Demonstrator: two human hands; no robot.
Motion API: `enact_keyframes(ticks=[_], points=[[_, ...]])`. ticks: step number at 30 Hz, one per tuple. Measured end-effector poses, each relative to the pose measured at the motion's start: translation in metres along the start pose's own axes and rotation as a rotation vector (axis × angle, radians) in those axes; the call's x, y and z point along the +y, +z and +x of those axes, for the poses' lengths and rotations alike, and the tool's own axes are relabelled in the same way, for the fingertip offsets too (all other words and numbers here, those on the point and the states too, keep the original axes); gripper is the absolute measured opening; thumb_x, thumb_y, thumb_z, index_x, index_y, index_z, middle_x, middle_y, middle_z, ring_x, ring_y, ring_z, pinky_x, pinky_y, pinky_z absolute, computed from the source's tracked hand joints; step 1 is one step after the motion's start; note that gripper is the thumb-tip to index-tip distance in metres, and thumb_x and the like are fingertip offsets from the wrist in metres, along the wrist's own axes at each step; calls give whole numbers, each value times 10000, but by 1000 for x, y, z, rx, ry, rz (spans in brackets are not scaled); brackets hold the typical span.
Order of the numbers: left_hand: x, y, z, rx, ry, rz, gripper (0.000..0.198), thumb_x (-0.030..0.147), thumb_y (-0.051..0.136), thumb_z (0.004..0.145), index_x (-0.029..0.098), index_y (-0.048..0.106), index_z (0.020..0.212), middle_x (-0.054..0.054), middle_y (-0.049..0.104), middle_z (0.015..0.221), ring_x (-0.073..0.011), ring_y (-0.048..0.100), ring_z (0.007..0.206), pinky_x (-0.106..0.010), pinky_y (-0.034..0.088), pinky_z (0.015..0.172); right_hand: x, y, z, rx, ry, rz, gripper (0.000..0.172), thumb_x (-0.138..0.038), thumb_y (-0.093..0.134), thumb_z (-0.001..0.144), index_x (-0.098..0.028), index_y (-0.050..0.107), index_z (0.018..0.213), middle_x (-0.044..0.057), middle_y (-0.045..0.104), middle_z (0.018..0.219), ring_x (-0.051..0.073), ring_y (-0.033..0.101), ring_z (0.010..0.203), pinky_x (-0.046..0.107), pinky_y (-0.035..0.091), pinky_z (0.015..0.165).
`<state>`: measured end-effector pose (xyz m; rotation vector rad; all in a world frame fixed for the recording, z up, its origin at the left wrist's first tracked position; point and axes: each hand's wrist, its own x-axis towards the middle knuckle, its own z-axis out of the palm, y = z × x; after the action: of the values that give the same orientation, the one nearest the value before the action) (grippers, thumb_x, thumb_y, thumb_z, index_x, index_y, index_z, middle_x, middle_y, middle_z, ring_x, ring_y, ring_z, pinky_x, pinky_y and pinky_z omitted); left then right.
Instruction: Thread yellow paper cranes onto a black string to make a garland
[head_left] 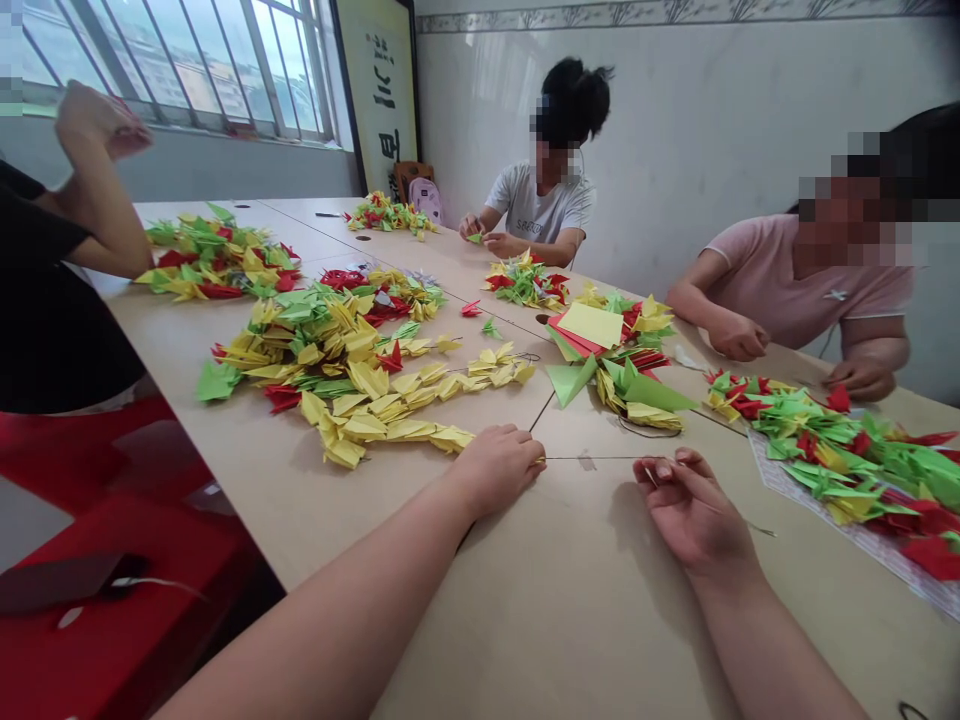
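My left hand (501,466) is closed over the near end of a garland of yellow folded-paper cranes (382,425), on the table. From its fingers a thin dark thread (592,458) stretches level across to my right hand (694,510). The right hand, palm up, pinches that thread between thumb and fingers; a loose tail shows beyond the wrist. Further up the table the yellow garland joins a big heap of green, yellow and red paper cranes (330,330). Whatever lies under my left fingers is hidden.
Square paper sheets (592,325) and more cranes lie ahead of my hands. Another crane pile (847,450) rests on a printed sheet at right. Co-workers sit at the far side and right; a person in black is at left, near a red stool (150,590).
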<state>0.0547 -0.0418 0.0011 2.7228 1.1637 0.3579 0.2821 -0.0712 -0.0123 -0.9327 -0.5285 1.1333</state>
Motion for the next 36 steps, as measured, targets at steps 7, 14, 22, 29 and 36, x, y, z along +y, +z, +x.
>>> enact_keyframes(ticks=[7, 14, 22, 29, 36], points=[[1, -2, 0, -11, 11, 10, 242, 300, 381, 867, 167, 583, 873, -32, 616, 897, -174, 529, 850, -299, 408, 761, -1, 1, 0, 103, -27, 50, 209, -78, 614, 478, -205, 506, 605, -85, 470, 425, 73, 531, 512, 236, 502, 644], [5, -4, -1, -16, 15, 5, 265, 326, 391, 861, 169, 580, 959, -41, 604, 969, -183, 513, 922, -311, 405, 822, -1, 5, -1, 204, -33, 68, 189, -57, 564, 488, -199, 507, 600, -82, 468, 411, 68, 512, 484, 227, 501, 606], [16, -34, -45, 77, -277, 22, 605, 566, 321, 819, 190, 354, 1291, -85, 408, 1314, -263, 297, 1232, -426, 251, 1012, 2, -1, 9, 338, -228, -91, 158, -48, 536, 507, -167, 511, 608, -83, 479, 438, 49, 477, 439, 223, 498, 560], [32, -3, -54, -106, -250, -30, 667, 564, 270, 825, 133, 304, 1333, -134, 294, 1394, -293, 198, 1298, -463, 142, 1064, -9, -11, 24, 623, -352, -146, 203, 16, 440, 513, -162, 480, 600, -77, 460, 397, 61, 477, 409, 210, 482, 532], [56, 3, -88, -117, -118, -150, 707, 606, 176, 824, 184, 110, 1388, -108, 52, 1450, -254, 23, 1334, -439, 150, 1073, -23, -34, 35, 850, -440, -195, 192, 13, 411, 543, -167, 463, 585, -62, 442, 393, 73, 476, 383, 158, 410, 387]])
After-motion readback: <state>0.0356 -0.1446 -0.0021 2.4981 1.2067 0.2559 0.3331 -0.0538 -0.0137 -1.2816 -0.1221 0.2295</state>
